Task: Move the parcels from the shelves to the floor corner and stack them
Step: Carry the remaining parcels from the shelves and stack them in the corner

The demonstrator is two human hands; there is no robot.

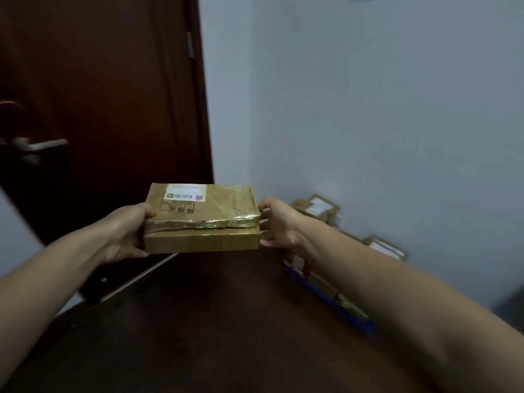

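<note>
I carry two brown cardboard parcels stacked one on the other, out in front of me above the floor. The top parcel (204, 204) has shiny tape and a white label; the lower parcel (201, 242) is plain. My left hand (127, 231) grips their left end, thumb on top and fingers underneath. My right hand (279, 225) grips the right end. More parcels (317, 208) lie along the wall on the floor at the right, some (387, 248) partly hidden by my right forearm.
A dark wooden door (107, 109) with a metal handle (37, 146) stands at the left. Pale walls meet in a corner behind the parcels. The floor (212, 321) is dark wood. A blue-edged item (334, 304) lies beside the wall.
</note>
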